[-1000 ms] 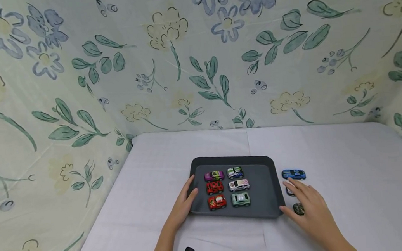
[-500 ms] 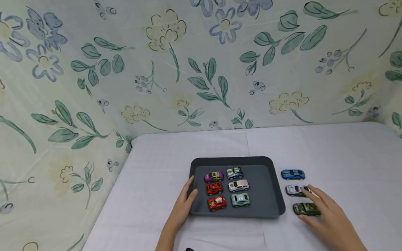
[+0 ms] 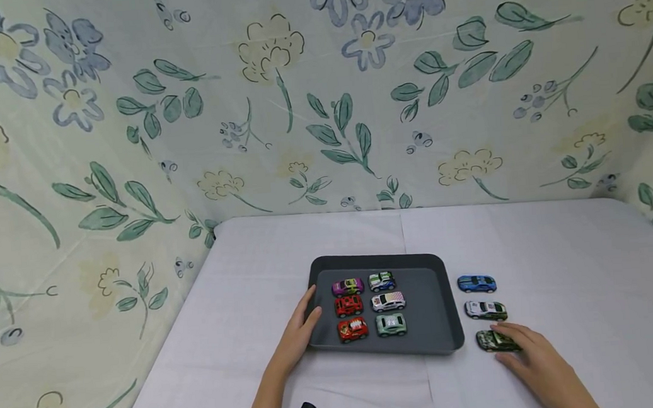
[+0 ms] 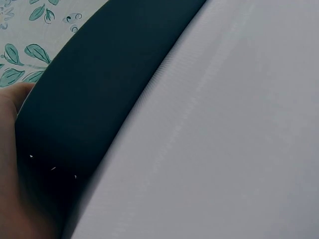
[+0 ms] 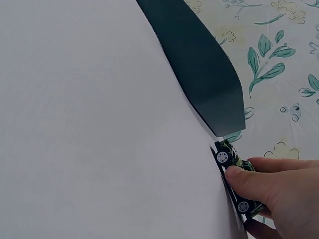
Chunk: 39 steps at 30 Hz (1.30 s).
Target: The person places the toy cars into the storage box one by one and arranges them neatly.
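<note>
My right hand [image 3: 536, 360] pinches a green camouflage toy car [image 3: 488, 340] between thumb and fingers, to the right of the tray. In the right wrist view the thumb lies along the wheeled side of this car [image 5: 229, 149], and a finger shows on its far side. My left hand [image 3: 296, 332] holds the left rim of the dark grey tray [image 3: 432, 335], thumb over the edge. Several toy cars stand in the tray in two columns, among them a purple car [image 3: 347, 286], a red car [image 3: 352, 329] and a pale green car [image 3: 391, 324].
Beyond the camouflage car, a white toy car [image 3: 485, 310] and a blue toy car [image 3: 477, 283] stand on the white cloth [image 3: 569, 263], beside the tray's right edge. The tray's right part is bare. A floral curtain [image 3: 299, 136] hangs behind the table.
My right hand has moved from beside the tray's right edge rightward and nearer, past the white car, and has taken hold of the camouflage car. The left hand and tray have stayed put.
</note>
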### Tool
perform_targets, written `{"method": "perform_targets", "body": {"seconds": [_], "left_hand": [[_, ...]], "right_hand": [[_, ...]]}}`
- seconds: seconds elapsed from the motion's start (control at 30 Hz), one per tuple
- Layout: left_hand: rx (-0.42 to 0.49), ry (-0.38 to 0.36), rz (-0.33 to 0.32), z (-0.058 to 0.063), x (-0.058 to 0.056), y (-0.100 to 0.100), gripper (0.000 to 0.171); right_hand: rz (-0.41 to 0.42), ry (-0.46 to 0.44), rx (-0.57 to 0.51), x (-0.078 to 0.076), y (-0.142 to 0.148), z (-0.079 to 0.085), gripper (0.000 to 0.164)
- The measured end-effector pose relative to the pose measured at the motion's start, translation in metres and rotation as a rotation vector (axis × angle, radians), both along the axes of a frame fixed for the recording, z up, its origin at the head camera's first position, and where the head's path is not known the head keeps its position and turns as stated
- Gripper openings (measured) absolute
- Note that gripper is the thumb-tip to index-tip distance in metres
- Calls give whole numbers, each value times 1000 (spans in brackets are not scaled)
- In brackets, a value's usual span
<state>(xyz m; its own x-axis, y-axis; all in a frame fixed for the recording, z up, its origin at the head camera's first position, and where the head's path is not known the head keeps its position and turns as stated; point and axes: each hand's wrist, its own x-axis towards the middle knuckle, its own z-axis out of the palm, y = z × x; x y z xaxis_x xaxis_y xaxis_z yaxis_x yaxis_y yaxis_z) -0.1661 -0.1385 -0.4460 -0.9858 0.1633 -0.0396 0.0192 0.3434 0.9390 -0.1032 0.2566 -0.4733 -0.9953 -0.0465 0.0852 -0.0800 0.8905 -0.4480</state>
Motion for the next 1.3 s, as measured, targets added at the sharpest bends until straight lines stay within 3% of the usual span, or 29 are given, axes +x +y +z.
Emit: {"method": "perform_targets", "body": {"seconds": [0.17,0.5,0.67,0.97,1.17,1.3], "left_hand": [[3,-9,1,0,0,0,57],[-2,-15,3,-1,1,1,54],[-4,-7,2,-1,1,1,55],[-5,-6,2,0,1,1,54],[1,-9,-4,1,1,0,55],[9,-12,-8,1,1,0,57]], "right_hand": [[7,87,-1,1,0,-1,38],[-31,-32,61,3,0,7,38],[-33,-42,61,4,-2,17,41],[0,232,9,1,-18,35,38],[50,418,4,-11,-34,35,43],[89,410,0,-19,-51,41,42]]}}
